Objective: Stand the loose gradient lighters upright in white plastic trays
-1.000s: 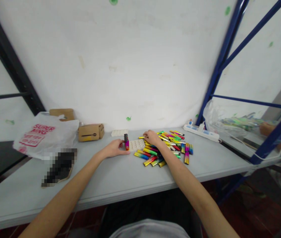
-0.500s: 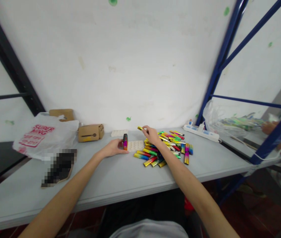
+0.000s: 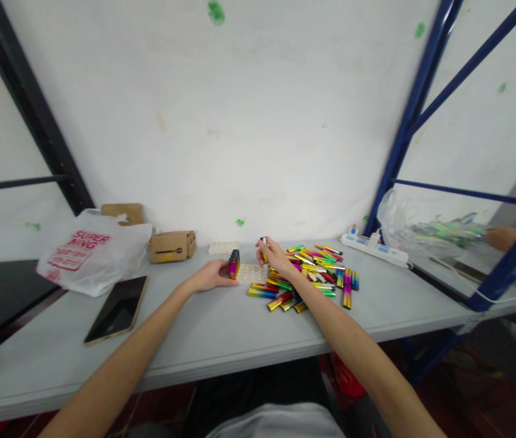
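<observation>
A heap of shiny multicoloured sticks lies on the grey table. Left of the heap sits a white tray with round pockets, and a few sticks stand upright along its left edge. My left hand rests on the table with its fingers curled against the tray's left side, beside those standing sticks. My right hand hovers over the tray's right end, pinching one stick held upright.
A white plastic bag with red print, a phone lying flat, a small cardboard box and a second white tray are on the left and back. A power strip lies right, by the blue rack. Another person's arm shows far right.
My right hand picked one stick out of the heap, lifted it and turned it upright over the tray. The left hand stayed at the tray. The camera tilted slightly.
</observation>
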Demonstrator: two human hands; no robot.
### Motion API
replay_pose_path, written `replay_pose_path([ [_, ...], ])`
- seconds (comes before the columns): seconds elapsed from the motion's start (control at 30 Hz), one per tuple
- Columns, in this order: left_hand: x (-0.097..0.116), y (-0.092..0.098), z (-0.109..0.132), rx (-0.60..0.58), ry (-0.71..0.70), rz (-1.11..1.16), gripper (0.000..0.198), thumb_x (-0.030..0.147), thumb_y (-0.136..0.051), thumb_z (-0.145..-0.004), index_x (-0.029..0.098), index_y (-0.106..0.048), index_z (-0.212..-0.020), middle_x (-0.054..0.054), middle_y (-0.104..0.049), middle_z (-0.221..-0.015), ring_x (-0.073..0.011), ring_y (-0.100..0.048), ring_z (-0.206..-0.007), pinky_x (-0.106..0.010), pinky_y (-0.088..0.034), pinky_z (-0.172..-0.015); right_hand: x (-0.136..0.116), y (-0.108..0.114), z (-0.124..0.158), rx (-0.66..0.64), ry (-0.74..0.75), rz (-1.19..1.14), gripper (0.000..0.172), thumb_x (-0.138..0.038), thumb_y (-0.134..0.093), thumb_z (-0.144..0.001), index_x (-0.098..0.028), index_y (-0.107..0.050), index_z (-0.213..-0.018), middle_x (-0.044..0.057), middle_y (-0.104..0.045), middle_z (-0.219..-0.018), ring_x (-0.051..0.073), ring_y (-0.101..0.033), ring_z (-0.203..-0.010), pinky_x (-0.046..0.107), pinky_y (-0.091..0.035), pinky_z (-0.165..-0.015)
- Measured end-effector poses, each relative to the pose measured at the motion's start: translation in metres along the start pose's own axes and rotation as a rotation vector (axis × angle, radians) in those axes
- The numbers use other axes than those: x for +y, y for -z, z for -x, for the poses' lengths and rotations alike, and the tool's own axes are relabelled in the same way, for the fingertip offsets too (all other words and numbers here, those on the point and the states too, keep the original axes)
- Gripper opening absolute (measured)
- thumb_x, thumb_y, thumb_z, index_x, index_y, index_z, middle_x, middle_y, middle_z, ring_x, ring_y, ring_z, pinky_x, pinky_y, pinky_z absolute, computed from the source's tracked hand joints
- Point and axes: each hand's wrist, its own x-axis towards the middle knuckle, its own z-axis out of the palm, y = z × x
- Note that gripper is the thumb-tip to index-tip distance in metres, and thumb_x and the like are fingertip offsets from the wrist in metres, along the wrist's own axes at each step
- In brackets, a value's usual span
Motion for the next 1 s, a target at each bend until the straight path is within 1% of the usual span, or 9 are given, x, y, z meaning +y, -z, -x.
replay_pose_path([
  [0.07,0.002,-0.001,0.0,0.009,-0.009,-0.01,0.057,0.068,-0.074,-0.066,0.016,-0.067,-0.087,-0.001,-0.061,-0.078,-0.0205,-0.052,-0.073,-0.028,-0.037,-0.063,-0.005,-0.005,0.003,-0.036,-0.025,-0.029,0.043,-0.066,-0.051,-0.09,-0.023,-0.048,-0.096,-0.01,-0.042,-0.059,0.009,-0.037,-0.046,0.02,-0.032,-0.046],
  [0.13,0.003,-0.003,0.0,0.024,-0.015,-0.027,0.056,0.068,-0.075,-0.066,0.016,-0.067,-0.085,-0.001,-0.061,-0.077,-0.0203,-0.052,-0.072,-0.028,-0.037,-0.063,-0.008,-0.008,0.005,-0.03,-0.06,-0.034,0.045,-0.068,-0.049,-0.09,-0.023,-0.047,-0.092,-0.011,-0.034,-0.057,0.008,-0.03,-0.045,0.02,-0.025,-0.044],
  [0.2,0.004,-0.004,0.0,0.04,-0.022,-0.046,0.055,0.068,-0.075,-0.065,0.016,-0.067,-0.083,-0.001,-0.061,-0.076,-0.0203,-0.052,-0.071,-0.029,-0.037,-0.063,-0.009,-0.01,0.006,0.03,-0.052,0.047,0.048,-0.07,-0.048,-0.09,-0.023,-0.045,-0.081,-0.009,-0.034,-0.056,0.009,-0.031,-0.047,0.021,-0.025,-0.046],
  [0.33,0.006,-0.006,0.0,0.06,-0.039,-0.066,0.058,0.07,-0.075,-0.064,0.017,-0.068,-0.084,-0.002,-0.062,-0.078,-0.0215,-0.053,-0.071,-0.03,-0.038,-0.064,-0.008,-0.011,0.006,0.177,0.041,0.306,0.056,-0.068,-0.046,-0.091,-0.021,-0.041,-0.062,-0.005,-0.039,-0.054,0.01,-0.038,-0.053,0.024,-0.03,-0.054],
  [0.53,0.01,-0.006,0.0,0.062,-0.028,-0.071,0.059,0.073,-0.074,-0.062,0.017,-0.068,-0.079,-0.003,-0.064,-0.076,-0.0228,-0.054,-0.071,-0.03,-0.038,-0.062,-0.006,-0.011,0.006,0.264,0.019,0.453,0.044,-0.048,-0.044,-0.091,-0.021,-0.039,-0.057,-0.005,-0.036,-0.054,0.011,-0.037,-0.056,0.026,-0.025,-0.055],
  [0.67,0.011,-0.005,0.001,0.061,-0.035,-0.069,0.058,0.072,-0.075,-0.063,0.017,-0.069,-0.08,-0.003,-0.065,-0.077,-0.0228,-0.055,-0.072,-0.03,-0.039,-0.063,-0.007,-0.011,0.006,0.246,0.039,0.491,0.041,-0.046,-0.042,-0.095,-0.021,-0.041,-0.062,-0.005,-0.042,-0.057,0.012,-0.042,-0.058,0.025,-0.03,-0.058],
  [0.77,0.012,-0.005,0.001,0.037,-0.048,-0.057,0.056,0.07,-0.074,-0.066,0.016,-0.069,-0.084,-0.004,-0.066,-0.08,-0.0227,-0.056,-0.073,-0.03,-0.04,-0.064,-0.006,-0.012,0.007,0.227,0.047,0.49,0.039,-0.051,-0.041,-0.1,-0.021,-0.048,-0.076,-0.005,-0.05,-0.063,0.012,-0.049,-0.062,0.024,-0.035,-0.062],
  [0.9,0.012,-0.005,0.001,0.027,-0.061,-0.055,0.056,0.068,-0.073,-0.068,0.016,-0.069,-0.088,-0.004,-0.066,-0.082,-0.0226,-0.057,-0.073,-0.03,-0.04,-0.065,-0.001,-0.014,0.007,0.078,0.047,0.53,0.034,-0.043,-0.033,-0.106,-0.019,-0.055,-0.098,0.0,-0.06,-0.081,0.013,-0.056,-0.071,0.024,-0.042,-0.067],
  [1.0,0.012,-0.005,0.001,0.037,-0.057,-0.072,0.058,0.07,-0.073,-0.066,0.016,-0.068,-0.086,-0.004,-0.066,-0.08,-0.0226,-0.056,-0.072,-0.03,-0.04,-0.065,-0.001,-0.015,0.007,0.004,0.171,0.702,0.034,-0.041,-0.037,-0.106,-0.018,-0.059,-0.093,0.005,-0.063,-0.093,0.016,-0.058,-0.089,0.026,-0.044,-0.081],
])
